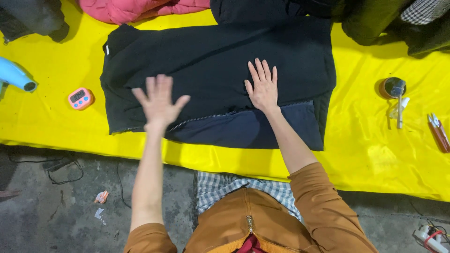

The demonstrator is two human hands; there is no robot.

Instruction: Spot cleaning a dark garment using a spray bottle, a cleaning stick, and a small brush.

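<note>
A black zip-up jacket (206, 61) lies folded flat on a yellow cloth-covered table (370, 150), its zipper running along the near side and a dark blue lining showing at the front. My right hand (263, 86) rests flat on the jacket, fingers spread, holding nothing. My left hand (158, 100) is over the jacket's near left part, fingers apart and blurred with motion, holding nothing.
A pink digital timer (80, 98) sits left of the jacket. A light blue hair dryer (15, 76) lies at the far left. A tape roll (390, 87), small spray bottle (399, 110) and red-handled tool (439, 132) lie on the right. Other garments are piled along the back edge.
</note>
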